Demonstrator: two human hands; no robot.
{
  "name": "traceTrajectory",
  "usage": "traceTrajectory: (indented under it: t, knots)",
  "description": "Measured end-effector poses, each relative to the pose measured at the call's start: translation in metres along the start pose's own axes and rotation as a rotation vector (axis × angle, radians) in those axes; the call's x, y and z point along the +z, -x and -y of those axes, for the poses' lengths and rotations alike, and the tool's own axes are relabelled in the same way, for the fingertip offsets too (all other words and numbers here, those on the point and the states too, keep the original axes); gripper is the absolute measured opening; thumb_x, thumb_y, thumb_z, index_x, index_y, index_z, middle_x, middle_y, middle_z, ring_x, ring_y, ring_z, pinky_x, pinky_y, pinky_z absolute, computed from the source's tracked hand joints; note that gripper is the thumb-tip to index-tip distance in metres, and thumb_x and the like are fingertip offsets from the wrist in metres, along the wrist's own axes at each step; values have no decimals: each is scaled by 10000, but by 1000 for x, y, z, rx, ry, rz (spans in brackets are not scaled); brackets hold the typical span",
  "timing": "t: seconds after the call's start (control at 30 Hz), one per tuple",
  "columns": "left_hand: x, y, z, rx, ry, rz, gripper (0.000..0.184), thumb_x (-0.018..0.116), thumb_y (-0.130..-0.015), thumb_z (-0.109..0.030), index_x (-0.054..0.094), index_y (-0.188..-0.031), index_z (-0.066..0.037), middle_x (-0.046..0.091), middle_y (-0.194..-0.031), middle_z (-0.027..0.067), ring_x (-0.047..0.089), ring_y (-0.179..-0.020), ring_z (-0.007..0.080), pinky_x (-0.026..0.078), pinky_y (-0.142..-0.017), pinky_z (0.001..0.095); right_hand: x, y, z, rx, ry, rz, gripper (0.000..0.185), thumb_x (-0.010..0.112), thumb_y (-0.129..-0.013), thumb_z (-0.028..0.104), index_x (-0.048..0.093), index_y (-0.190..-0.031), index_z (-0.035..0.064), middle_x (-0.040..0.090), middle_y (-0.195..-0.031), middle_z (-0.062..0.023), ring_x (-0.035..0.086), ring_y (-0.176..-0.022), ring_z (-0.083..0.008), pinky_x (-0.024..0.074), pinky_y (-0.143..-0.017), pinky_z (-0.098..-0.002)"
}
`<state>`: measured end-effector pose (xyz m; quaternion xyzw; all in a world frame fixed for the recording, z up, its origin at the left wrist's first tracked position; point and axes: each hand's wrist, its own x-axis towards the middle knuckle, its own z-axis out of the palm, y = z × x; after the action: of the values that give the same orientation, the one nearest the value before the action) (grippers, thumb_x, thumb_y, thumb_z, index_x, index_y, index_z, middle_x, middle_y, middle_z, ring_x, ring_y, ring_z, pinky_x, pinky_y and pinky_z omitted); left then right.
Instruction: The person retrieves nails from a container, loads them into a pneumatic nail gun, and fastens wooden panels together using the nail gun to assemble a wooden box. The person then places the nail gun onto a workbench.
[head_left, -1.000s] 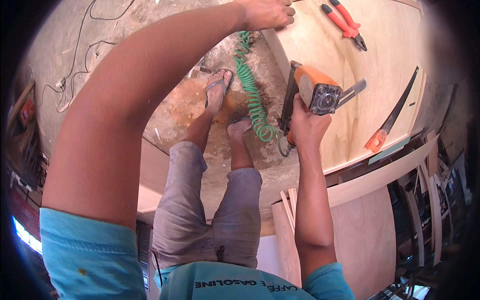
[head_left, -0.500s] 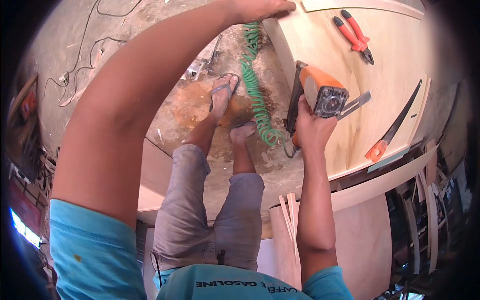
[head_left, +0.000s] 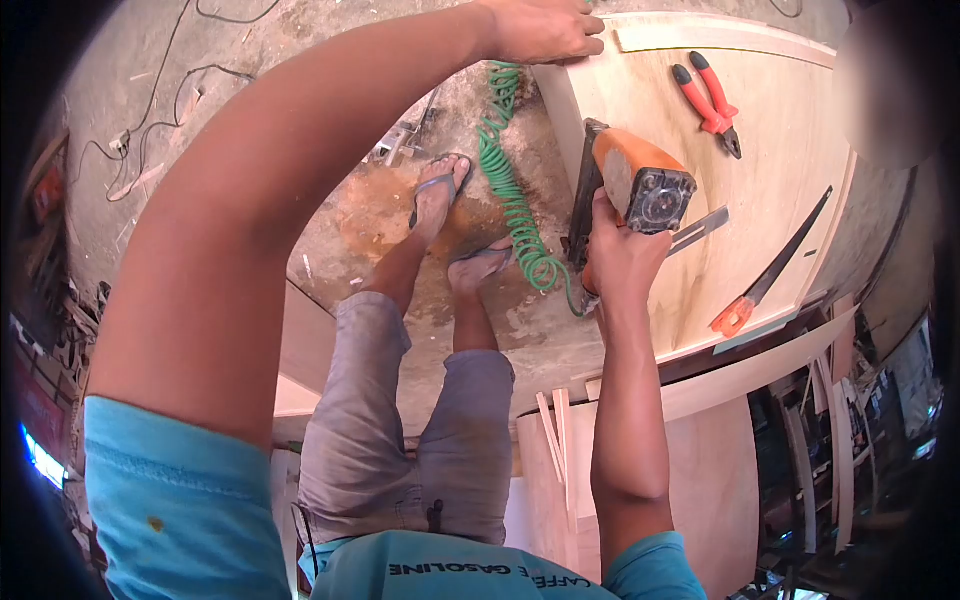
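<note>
My right hand [head_left: 628,255] is wrapped round the grip of an orange and black nail gun [head_left: 645,175], whose black magazine side rests along the left edge of a pale wooden panel [head_left: 690,290]. A green coiled air hose [head_left: 515,200] runs to the tool's lower end. At the panel's far left corner, my left hand [head_left: 548,30] has its fingers bent over the edge. Part of a slotted metal strip [head_left: 700,232] shows beside the nail gun. Red-handled pliers [head_left: 712,105] and a handsaw [head_left: 775,270] with an orange handle lie on the panel.
A thin wood strip [head_left: 725,37] lies along the panel's far edge. Below the near edge are a curved wooden sheet [head_left: 760,365] and narrow sticks [head_left: 552,430]. Black cables [head_left: 150,125] cross the concrete floor at left. My sandalled feet stand beside the hose.
My left hand has come lower in view, and its fingers show more fully over the panel's corner. The view has shifted slightly; the nail gun stays at the same edge.
</note>
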<state>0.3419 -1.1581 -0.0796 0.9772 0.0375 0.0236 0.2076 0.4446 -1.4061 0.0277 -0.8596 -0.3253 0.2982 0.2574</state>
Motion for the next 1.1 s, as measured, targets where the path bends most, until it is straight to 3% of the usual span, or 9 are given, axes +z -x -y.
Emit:
traceTrajectory:
  t: [0.33,0.43,0.53,0.73,0.93,1.1]
  knots:
    - [10,-11,-2,-81,-14,-42,118,517,-871,-121,614,-908,-65,661,-973,122,676,-925,297,549,-806,399,2,-4,-5,59,13,22,208,696,-812,105,677,-934,-62,698,-819,-234,701,-778,-398,520,-694,-423]
    - [3,-17,-6,-157,-17,113,130,511,-881,-120,623,-921,-68,672,-978,130,688,-904,300,552,-795,402,1,-3,-1,111,-22,24,219,699,-813,108,678,-938,-71,704,-826,-231,710,-777,-379,521,-698,-421]
    - [-10,-20,-8,-188,124,80,157,497,-898,-119,628,-948,-51,678,-974,152,695,-887,302,554,-789,408,4,-4,0,105,-38,-1,224,703,-812,110,678,-934,-76,706,-828,-231,716,-779,-368,521,-701,-418]
    - [19,-13,-11,-231,86,-169,229,472,-914,-106,604,-1064,5,651,-1032,221,687,-879,339,556,-772,411,2,-3,2,78,-28,-5,218,698,-811,102,678,-942,-71,704,-824,-233,715,-786,-372,520,-698,-420]
    - [19,-15,-13,-244,8,12,272,459,-917,-99,586,-1123,26,629,-1103,242,688,-872,352,560,-751,424,-1,-6,-3,-2,42,-3,214,696,-810,101,677,-940,-67,703,-824,-236,712,-797,-385,524,-695,-428]
    - [21,-12,-12,-223,3,-10,309,457,-922,-103,567,-1177,31,634,-1112,232,686,-908,350,560,-778,420,-5,-10,3,10,20,14,221,696,-809,107,681,-946,-65,707,-838,-238,711,-804,-390,526,-702,-426]
